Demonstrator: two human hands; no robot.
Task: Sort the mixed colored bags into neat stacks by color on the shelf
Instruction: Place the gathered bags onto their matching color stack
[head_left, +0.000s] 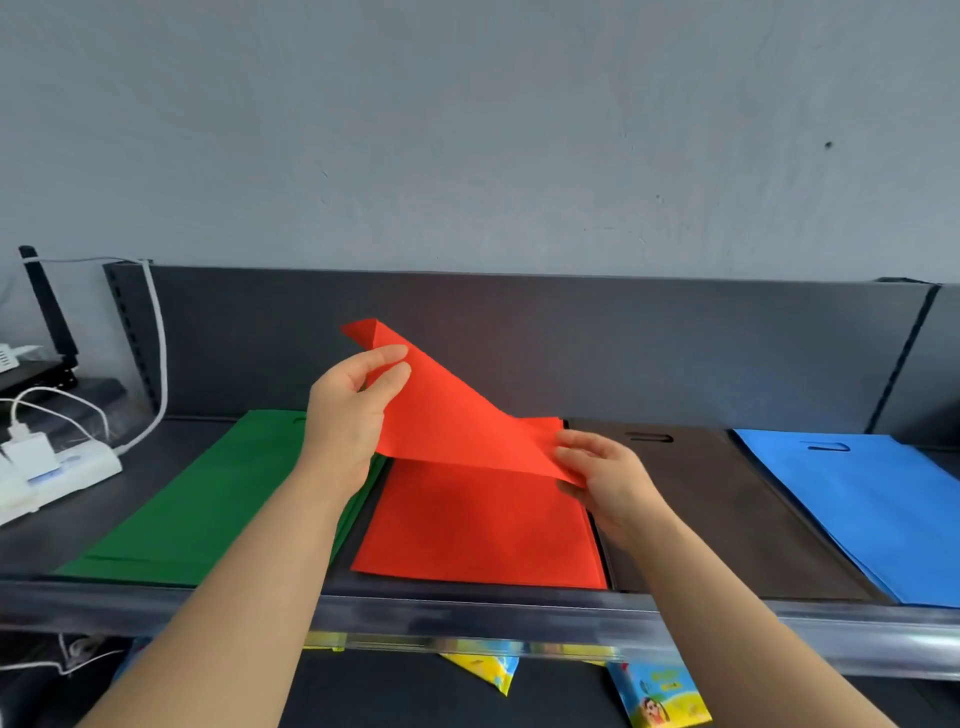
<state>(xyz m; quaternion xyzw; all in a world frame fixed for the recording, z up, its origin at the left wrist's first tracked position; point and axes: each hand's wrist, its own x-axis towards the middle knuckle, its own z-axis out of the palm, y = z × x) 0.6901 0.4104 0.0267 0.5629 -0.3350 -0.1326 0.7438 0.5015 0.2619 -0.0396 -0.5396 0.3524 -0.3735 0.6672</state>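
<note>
Four flat stacks of bags lie side by side on the dark shelf (156, 525): green (197, 499) at the left, red (483, 525) in the middle, brown (727, 519), then blue (872, 499) at the right. The top red bag (447, 410) is lifted and folded back over the red stack. My left hand (348, 410) pinches its raised left edge, well above the shelf. My right hand (602, 473) pinches its right edge, low beside the brown stack.
A white power strip (62, 467) with plugs and cables sits at the shelf's left end, beside a black device with an antenna (47, 312). A metal rail (467, 618) runs along the shelf's front edge. Colourful packets (660, 696) lie on the lower level.
</note>
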